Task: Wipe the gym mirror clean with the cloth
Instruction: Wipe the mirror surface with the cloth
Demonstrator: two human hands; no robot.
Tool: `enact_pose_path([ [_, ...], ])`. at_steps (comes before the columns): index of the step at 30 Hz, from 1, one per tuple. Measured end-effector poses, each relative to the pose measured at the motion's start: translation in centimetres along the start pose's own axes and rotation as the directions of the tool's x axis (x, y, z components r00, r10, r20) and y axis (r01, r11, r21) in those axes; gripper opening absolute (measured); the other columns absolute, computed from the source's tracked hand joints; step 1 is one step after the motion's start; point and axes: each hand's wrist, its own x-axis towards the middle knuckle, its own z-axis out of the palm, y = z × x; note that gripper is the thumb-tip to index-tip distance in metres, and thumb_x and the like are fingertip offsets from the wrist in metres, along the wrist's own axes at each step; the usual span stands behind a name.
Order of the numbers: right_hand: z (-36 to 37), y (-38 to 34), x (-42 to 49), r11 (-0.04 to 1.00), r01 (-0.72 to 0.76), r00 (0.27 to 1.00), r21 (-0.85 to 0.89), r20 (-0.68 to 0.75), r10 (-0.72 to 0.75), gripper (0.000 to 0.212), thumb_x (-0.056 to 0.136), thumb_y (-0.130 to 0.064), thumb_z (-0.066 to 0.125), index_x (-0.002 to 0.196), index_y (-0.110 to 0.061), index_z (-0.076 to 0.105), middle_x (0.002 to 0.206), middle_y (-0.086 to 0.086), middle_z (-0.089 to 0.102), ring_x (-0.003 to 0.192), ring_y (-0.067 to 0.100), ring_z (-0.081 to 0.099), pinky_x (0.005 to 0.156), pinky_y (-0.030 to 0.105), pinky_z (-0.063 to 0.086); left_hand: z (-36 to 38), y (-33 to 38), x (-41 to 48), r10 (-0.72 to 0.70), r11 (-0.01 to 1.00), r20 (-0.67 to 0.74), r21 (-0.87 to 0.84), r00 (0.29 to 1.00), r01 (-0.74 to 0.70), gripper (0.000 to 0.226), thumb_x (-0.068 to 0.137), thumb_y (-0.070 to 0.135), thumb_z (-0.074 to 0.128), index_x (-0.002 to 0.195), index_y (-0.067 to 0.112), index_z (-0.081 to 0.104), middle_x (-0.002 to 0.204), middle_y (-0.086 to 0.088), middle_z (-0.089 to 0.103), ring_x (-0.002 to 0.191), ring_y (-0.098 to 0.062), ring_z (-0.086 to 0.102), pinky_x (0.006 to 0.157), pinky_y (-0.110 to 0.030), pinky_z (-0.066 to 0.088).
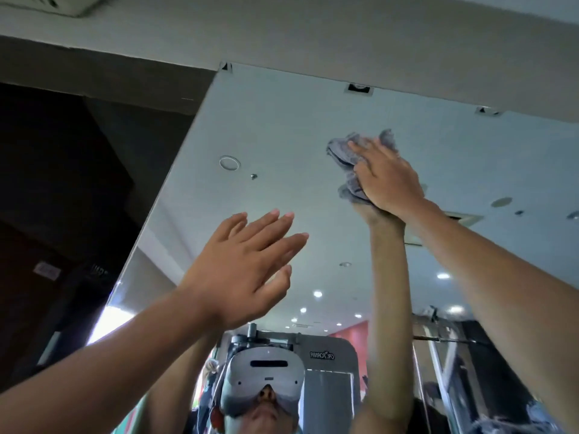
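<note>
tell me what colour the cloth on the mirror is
Grey; the cloth shows best in the head view, under the right hand.

The mirror (282, 120) is a large pane fixed upright to the wall, its top edge held by small metal clips (358, 88) under a pale soffit. A crumpled grey cloth (351, 158) lies against the glass high on the mirror, just below that top edge. The right hand (388, 180) presses it there with straight fingers. Lower on the mirror the left hand (247, 264) is spread; whether it touches the glass is unclear.

Gym: wall mirror (282, 126), reflected weight machine (329, 380).
</note>
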Motion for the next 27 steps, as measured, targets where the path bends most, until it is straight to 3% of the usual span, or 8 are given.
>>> enact_pose_path([
  [2, 1.6, -2.5, 1.7, 0.969, -0.238, 0.967, -0.062, -0.109, 0.231, 0.048, 0.102, -0.026, 0.032, 0.149, -0.020, 0.043, 0.159, 0.000, 0.035, 0.148, 0.019, 0.024, 0.115, 0.039, 0.022, -0.3, 0.0, 0.1, -0.138, 0.990, -0.012, -0.039, 0.990, 0.138, 0.066, 0.093, 0.058, 0.017, 0.156, 0.039, 0.029, 0.166, 0.004, 0.018, 0.155, -0.013, 0.010, 0.120, -0.036, -0.001],
  [4, 3.0, -5.7, 2.1, 0.964, -0.241, 0.967, -0.110, -0.113, 0.229, 0.050, 0.101, -0.029, 0.032, 0.150, -0.021, 0.039, 0.159, 0.003, 0.033, 0.149, 0.023, 0.021, 0.117, 0.043, 0.019, -0.5, -0.2, -0.1, -0.267, 0.963, -0.024, -0.043, 0.963, 0.266, 0.073, 0.089, 0.061, 0.007, 0.158, 0.041, 0.014, 0.168, 0.006, 0.002, 0.155, -0.011, -0.005, 0.119, -0.035, -0.010],
  [7, 3.6, -8.6, -0.3, 0.984, 0.139, 0.987, -0.108, 0.095, -0.129, 0.055, 0.102, -0.033, 0.029, 0.157, -0.028, 0.026, 0.165, -0.004, 0.019, 0.152, 0.015, 0.011, 0.121, 0.040, 0.011, -0.6, -0.4, -1.1, -0.291, 0.957, -0.005, -0.025, 0.957, 0.291, 0.073, 0.088, 0.062, 0.003, 0.158, 0.044, 0.005, 0.167, 0.008, -0.007, 0.154, -0.009, -0.013, 0.119, -0.036, -0.013],
  [11, 0.0, -4.8, -1.6, 0.898, 0.437, 0.862, 0.053, 0.260, -0.435, 0.063, 0.093, -0.032, 0.028, 0.155, -0.026, 0.028, 0.164, -0.007, 0.018, 0.148, 0.002, 0.008, 0.113, 0.013, -0.001, -1.0, -0.8, -1.5, -0.286, 0.958, 0.019, -0.034, 0.958, 0.286, 0.074, 0.088, 0.063, 0.005, 0.158, 0.043, 0.012, 0.167, 0.008, -0.002, 0.154, -0.009, -0.009, 0.122, -0.039, -0.007],
  [17, 1.9, -4.7, 1.9, 0.994, -0.082, 0.995, -0.077, 0.042, 0.086, 0.052, 0.104, -0.024, 0.031, 0.156, -0.019, 0.030, 0.164, 0.002, 0.021, 0.152, 0.019, 0.015, 0.122, 0.040, 0.013, -1.0, -0.6, -1.5, -0.278, 0.959, 0.002, -0.052, 0.961, 0.277, 0.073, 0.089, 0.062, 0.006, 0.159, 0.041, 0.015, 0.167, 0.007, 0.002, 0.154, -0.009, -0.007, 0.124, -0.040, -0.004],
  [20, 2.7, -7.9, -0.4, 0.978, 0.187, 0.976, -0.090, 0.128, -0.175, 0.057, 0.101, -0.032, 0.027, 0.157, -0.023, 0.025, 0.165, 0.000, 0.019, 0.153, 0.017, 0.011, 0.120, 0.037, 0.010, -1.1, -0.6, -1.5, -0.274, 0.961, 0.000, -0.033, 0.962, 0.274, 0.073, 0.090, 0.061, 0.011, 0.158, 0.038, 0.022, 0.167, 0.004, 0.009, 0.155, -0.012, 0.001, 0.123, -0.042, 0.003],
  [24, 0.2, -4.9, -2.6, 0.831, 0.549, 0.783, 0.090, 0.291, -0.550, 0.062, 0.093, -0.036, 0.028, 0.154, -0.029, 0.030, 0.162, -0.008, 0.023, 0.147, 0.001, 0.011, 0.114, 0.023, 0.009, -1.7, -2.2, -1.4, -0.175, 0.980, 0.028, 0.099, 0.984, 0.171, 0.068, 0.093, 0.056, 0.025, 0.153, 0.028, 0.041, 0.158, -0.010, 0.040, 0.147, -0.027, 0.036, 0.110, -0.046, 0.030],
  [27, 0.5, -2.6, 0.3, 0.966, 0.260, 0.955, 0.012, 0.144, -0.259, 0.064, 0.092, -0.041, 0.024, 0.152, -0.024, 0.038, 0.161, -0.004, 0.032, 0.149, 0.012, 0.023, 0.119, 0.031, 0.019, -2.4, -4.3, -1.6, -0.045, 0.985, 0.084, 0.167, 0.995, 0.030, 0.064, 0.096, 0.054, 0.027, 0.153, 0.028, 0.041, 0.156, -0.010, 0.041, 0.143, -0.027, 0.042, 0.106, -0.039, 0.025],
])
